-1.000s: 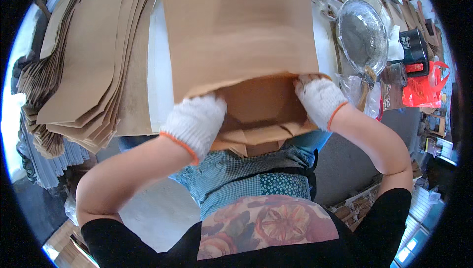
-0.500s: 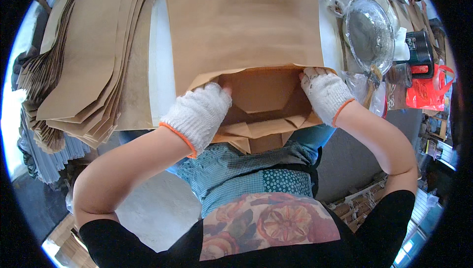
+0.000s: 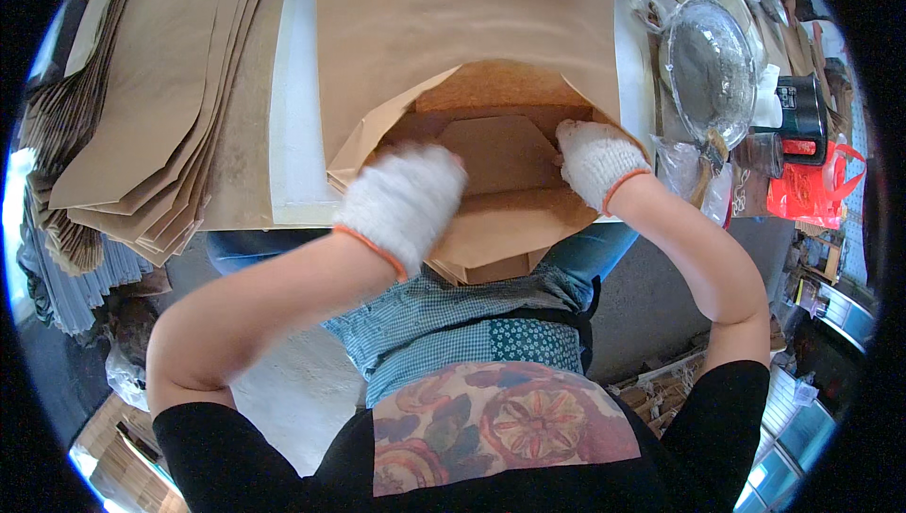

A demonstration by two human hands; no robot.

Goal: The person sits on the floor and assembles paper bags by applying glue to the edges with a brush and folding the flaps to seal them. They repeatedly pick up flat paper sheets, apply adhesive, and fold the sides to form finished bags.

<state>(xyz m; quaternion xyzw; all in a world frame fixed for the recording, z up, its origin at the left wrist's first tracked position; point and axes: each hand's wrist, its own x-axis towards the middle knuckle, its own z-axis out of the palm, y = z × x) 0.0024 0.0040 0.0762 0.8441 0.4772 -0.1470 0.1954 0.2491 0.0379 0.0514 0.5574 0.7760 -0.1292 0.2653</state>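
Observation:
A large brown paper bag (image 3: pixel 462 3) lies on the table with its open end toward me, the mouth gaping wide and showing folded flaps inside. My left hand (image 3: pixel 401 197), in a white knit glove with an orange cuff, is at the left of the mouth, over the near flap. Motion smears its fingers, so their grip cannot be read. My right hand (image 3: pixel 596 162), gloved the same way, is just inside the right edge of the mouth. Its fingers are curled, closed against the bag's side; part of them is hidden.
Stacked flat brown paper bags (image 3: pixel 142 107) fan out at the left. Under my bag is a white board (image 3: pixel 297 135). At the right are a plastic-lined basin (image 3: pixel 710 69), a brush (image 3: pixel 710 168), a black mug (image 3: pixel 800 102) and a red bag (image 3: pixel 812 187).
The bag's mouth has opened wider, its upper edge lifted away from me. My left hand has moved right, off the left edge; my right hand has shifted slightly left and inward.

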